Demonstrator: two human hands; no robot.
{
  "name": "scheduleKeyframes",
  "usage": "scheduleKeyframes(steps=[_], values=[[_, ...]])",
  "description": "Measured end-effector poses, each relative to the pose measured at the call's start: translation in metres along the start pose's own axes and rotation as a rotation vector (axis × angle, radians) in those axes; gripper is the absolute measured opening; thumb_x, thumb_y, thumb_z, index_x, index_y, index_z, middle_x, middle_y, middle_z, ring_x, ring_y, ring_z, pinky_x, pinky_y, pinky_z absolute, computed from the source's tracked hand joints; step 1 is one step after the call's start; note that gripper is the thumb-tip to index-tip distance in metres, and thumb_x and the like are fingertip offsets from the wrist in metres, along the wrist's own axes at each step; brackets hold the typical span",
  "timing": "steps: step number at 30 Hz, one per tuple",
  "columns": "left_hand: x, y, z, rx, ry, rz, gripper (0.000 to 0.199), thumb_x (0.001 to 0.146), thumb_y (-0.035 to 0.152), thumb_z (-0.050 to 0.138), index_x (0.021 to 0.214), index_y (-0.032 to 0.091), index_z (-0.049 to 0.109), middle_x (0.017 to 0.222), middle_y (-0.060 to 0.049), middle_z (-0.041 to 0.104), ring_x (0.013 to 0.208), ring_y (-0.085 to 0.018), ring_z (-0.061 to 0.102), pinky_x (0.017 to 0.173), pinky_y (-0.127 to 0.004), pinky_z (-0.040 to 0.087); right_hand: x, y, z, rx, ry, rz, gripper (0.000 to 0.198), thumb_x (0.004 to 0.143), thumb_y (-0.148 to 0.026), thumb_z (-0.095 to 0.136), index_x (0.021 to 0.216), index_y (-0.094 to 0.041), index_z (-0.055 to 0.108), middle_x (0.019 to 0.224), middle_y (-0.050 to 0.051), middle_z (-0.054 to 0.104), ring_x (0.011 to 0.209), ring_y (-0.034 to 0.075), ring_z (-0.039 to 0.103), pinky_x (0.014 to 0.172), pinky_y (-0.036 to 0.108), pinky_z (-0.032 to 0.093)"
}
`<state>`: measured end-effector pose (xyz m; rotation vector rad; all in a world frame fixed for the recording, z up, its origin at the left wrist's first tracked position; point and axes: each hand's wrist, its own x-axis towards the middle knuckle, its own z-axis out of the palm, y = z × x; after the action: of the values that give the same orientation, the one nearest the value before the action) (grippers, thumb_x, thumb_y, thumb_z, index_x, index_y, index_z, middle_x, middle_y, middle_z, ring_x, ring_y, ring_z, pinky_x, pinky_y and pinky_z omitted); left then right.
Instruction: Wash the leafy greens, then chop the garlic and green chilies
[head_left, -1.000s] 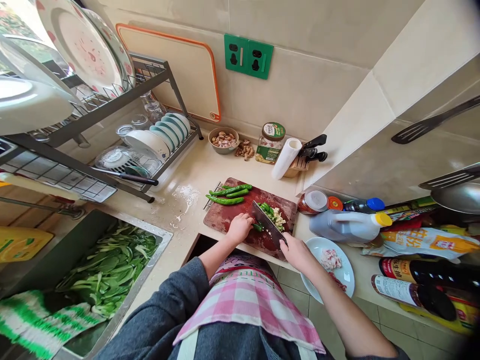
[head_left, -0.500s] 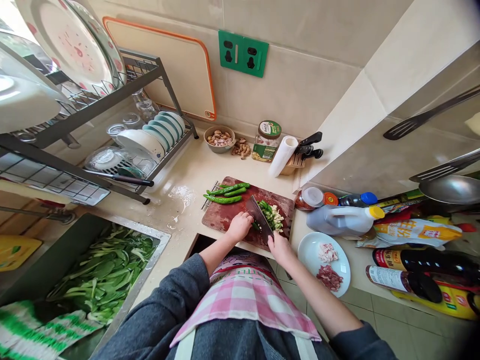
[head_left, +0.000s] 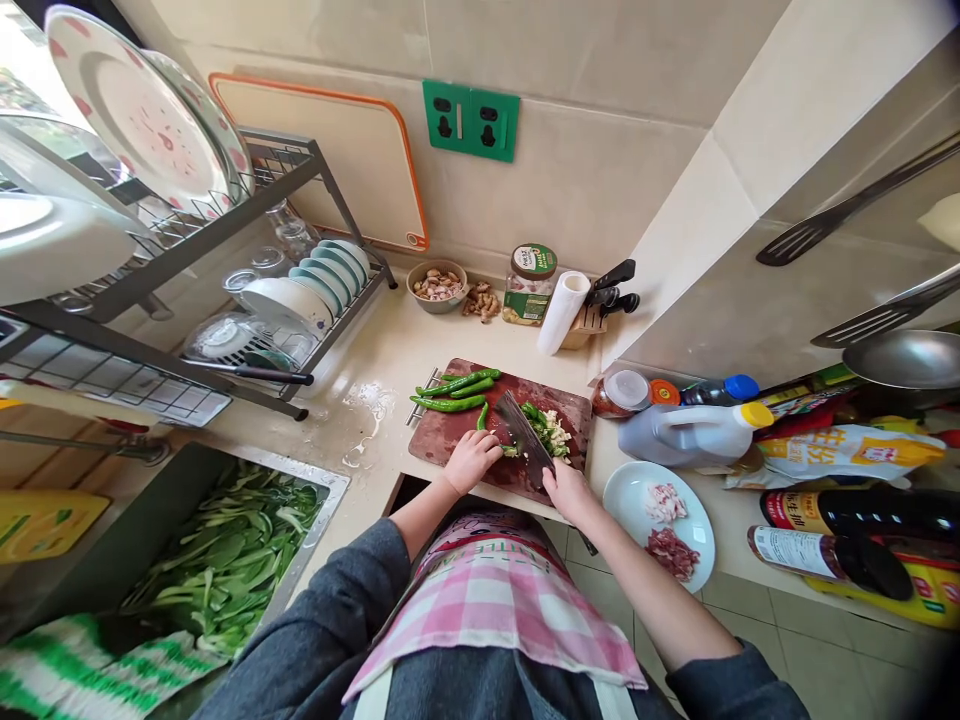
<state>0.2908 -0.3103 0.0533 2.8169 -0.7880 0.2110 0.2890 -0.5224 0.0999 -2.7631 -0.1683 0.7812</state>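
My right hand (head_left: 568, 492) is wrapped round the handle of a cleaver (head_left: 528, 440), whose dark blade stands on the brown cutting board (head_left: 435, 440). To the left of the blade, my left hand (head_left: 472, 461) has its fingers bent over a piece of green chili pepper (head_left: 510, 451), partly hidden under the fingertips. Another short pepper piece (head_left: 482, 415) lies just beyond that hand. Several whole green chili peppers (head_left: 454, 404) lie at the board's far left. Chopped green pepper and pale bits (head_left: 553, 435) are heaped right of the blade.
A plate (head_left: 619, 490) of sliced meat stands right of the board, with bottles and a jug (head_left: 675, 438) beyond. At the left are a sink (head_left: 330, 485) with leafy greens and a dish rack (head_left: 330, 190). A knife block (head_left: 589, 325) stands behind.
My left hand has shifted slightly left and down, and a short pepper piece now shows beyond its fingers. The cleaver stays beside it in my right hand. The camera view has tilted slightly.
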Motion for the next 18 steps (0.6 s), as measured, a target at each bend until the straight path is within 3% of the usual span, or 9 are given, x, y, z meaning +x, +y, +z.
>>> scheduleKeyframes(steps=[4,9,14,18], values=[[-0.008,-0.001,0.015,-0.084,0.098,-0.025,0.016,0.087,0.022,0.046,0.093,0.019,0.061,0.096,-0.003,0.063,0.096,-0.015,0.051,0.086,-0.027,0.037,-0.001,-0.001,-0.014,-0.024,-0.011,-0.028,0.026,0.090,-0.028,0.031,0.092,-0.016,0.054,0.087,0.009,0.067,0.079,0.017,0.062,0.061,0.024,0.032],[0.000,0.008,0.015,-0.097,0.084,-0.031,0.018,0.087,0.023,0.047,0.090,0.020,0.064,0.091,-0.003,0.063,0.088,-0.015,0.051,0.080,-0.029,0.038,-0.014,-0.007,-0.036,-0.091,-0.033,-0.089,0.025,0.090,-0.028,0.033,0.093,-0.017,0.055,0.085,0.009,0.067,0.078,0.017,0.062,0.060,0.024,0.032],[-0.001,0.011,0.015,-0.082,0.115,-0.107,0.016,0.084,0.028,0.052,0.090,0.027,0.067,0.090,-0.003,0.062,0.092,-0.018,0.050,0.085,-0.035,0.034,-0.019,-0.017,-0.024,-0.168,-0.037,0.018,0.025,0.092,-0.030,0.031,0.098,-0.018,0.052,0.085,0.009,0.067,0.075,0.018,0.064,0.059,0.025,0.034],[-0.009,0.006,0.011,-0.114,0.085,-0.099,0.023,0.082,0.026,0.056,0.101,0.036,0.064,0.099,-0.002,0.059,0.099,-0.018,0.048,0.089,-0.035,0.031,-0.012,-0.019,-0.026,-0.157,-0.031,-0.025,0.025,0.091,-0.029,0.032,0.095,-0.018,0.053,0.088,0.009,0.067,0.080,0.018,0.063,0.062,0.025,0.036]])
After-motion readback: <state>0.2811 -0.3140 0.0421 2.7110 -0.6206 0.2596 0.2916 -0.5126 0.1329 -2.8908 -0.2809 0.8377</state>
